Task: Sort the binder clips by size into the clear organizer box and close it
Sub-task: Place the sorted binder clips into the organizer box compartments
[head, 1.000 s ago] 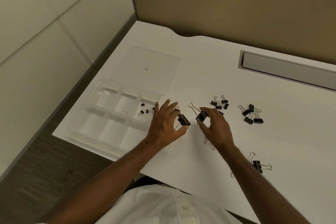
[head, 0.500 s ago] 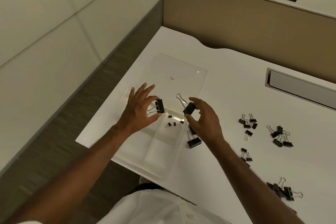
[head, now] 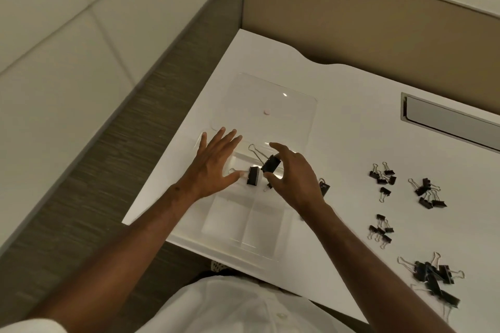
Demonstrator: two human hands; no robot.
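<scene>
Clear plastic organizer box [head: 244, 227] sits at the near-left corner of the desk, see-through w/ thin divider walls making rectangular compartments, glossy enough to catch glare. Its lid [head: 273, 105] lies flat just behind it, same clear plastic, rounded corners, tiny pinkish dot near the middle. Left hand [head: 215, 165] is over the box's far compartments, fingers splayed and mostly straight, and a big black binder clip [head: 253, 176] sits right at the thumb tip w/ one wire loop poking out under the palm. Thumb looks like it touches it, but can't tell if it's really gripped. Right hand [head: 293, 176] has thumb and fingers curled around a second large clip [head: 270, 163], matte black body, silver wire handle sticking out up-left over the box. A couple of tiny clips peek out under that hand inside the box, too hidden to say which compartment. Rest of the clips are loose on the desk to the right: a small-size bunch [head: 382, 173], a slightly bigger bunch [head: 427, 193], another little cluster [head: 381, 230] nearer, and a heap of large ones [head: 435, 278] by the front edge, all black w/ wire handles. Desk [head: 338, 130] is smooth white w/ a wavy cutout at the back edge and a grey metal cable tray [head: 449, 119] set in on the right. Tan fabric-looking partition [head: 351, 21] behind, grey woodgrain floor [head: 113, 143] left, pale panelled wall [head: 54, 35] beyond. White shirt [head: 230, 305] at bottom.
</scene>
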